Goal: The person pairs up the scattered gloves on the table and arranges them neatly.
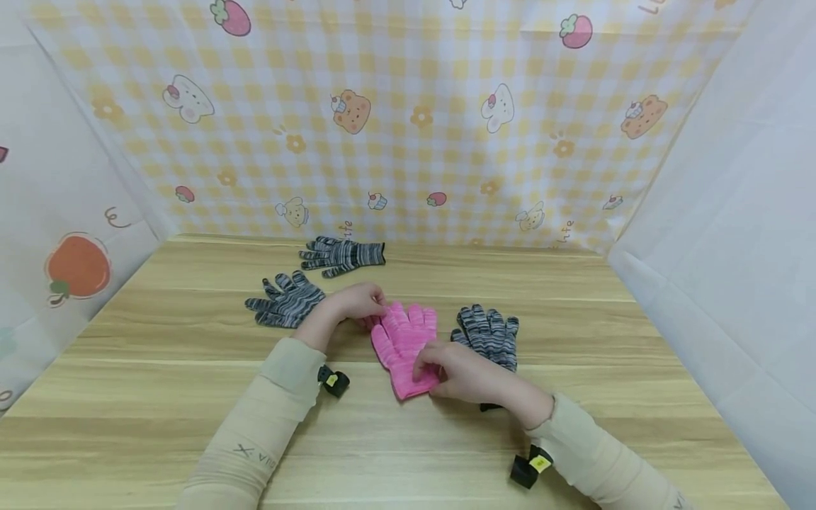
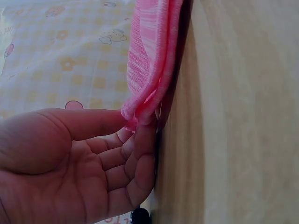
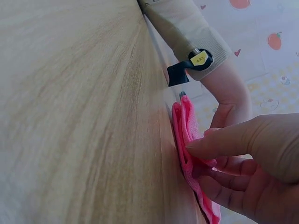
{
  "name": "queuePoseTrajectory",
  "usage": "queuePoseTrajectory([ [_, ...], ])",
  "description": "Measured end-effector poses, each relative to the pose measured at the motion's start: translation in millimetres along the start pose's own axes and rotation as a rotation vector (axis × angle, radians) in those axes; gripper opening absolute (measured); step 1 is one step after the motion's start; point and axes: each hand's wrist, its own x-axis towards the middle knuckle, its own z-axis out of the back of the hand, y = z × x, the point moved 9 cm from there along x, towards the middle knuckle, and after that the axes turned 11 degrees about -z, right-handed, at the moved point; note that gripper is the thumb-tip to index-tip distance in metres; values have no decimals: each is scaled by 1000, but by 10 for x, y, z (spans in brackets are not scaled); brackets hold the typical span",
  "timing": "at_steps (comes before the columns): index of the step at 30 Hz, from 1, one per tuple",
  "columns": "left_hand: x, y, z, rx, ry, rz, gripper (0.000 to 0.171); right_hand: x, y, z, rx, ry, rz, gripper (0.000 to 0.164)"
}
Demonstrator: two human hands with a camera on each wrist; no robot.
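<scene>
A pink knitted glove (image 1: 403, 347) lies on the table, its fingers pointing to the back and its cuff toward me. My left hand (image 1: 358, 302) is at its upper left; in the left wrist view, thumb and index finger pinch an edge of the pink fabric (image 2: 152, 51). Over the cuff end is my right hand (image 1: 468, 372), and the right wrist view shows its thumb and fingers pinching the pink cloth (image 3: 184, 126), which looks layered there. A grey-and-black striped glove (image 1: 491, 336) lies beside it, partly covered by my right hand and wrist.
Two more striped gloves lie to the left: one (image 1: 344, 255) near the back edge, another (image 1: 287, 301) partly behind my left wrist. The wooden table (image 1: 408, 460) meets a checked cloth backdrop (image 1: 414, 142), with white cloth sides (image 1: 720, 212).
</scene>
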Motion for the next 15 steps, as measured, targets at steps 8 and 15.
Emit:
queuePoseTrajectory([
  [8,6,2,-18,-3,14,-7,8,-4,-8,-16,14,19,-26,26],
  [15,-16,-47,-48,18,39,-13,10,-26,29,-37,52,66,-40,20],
])
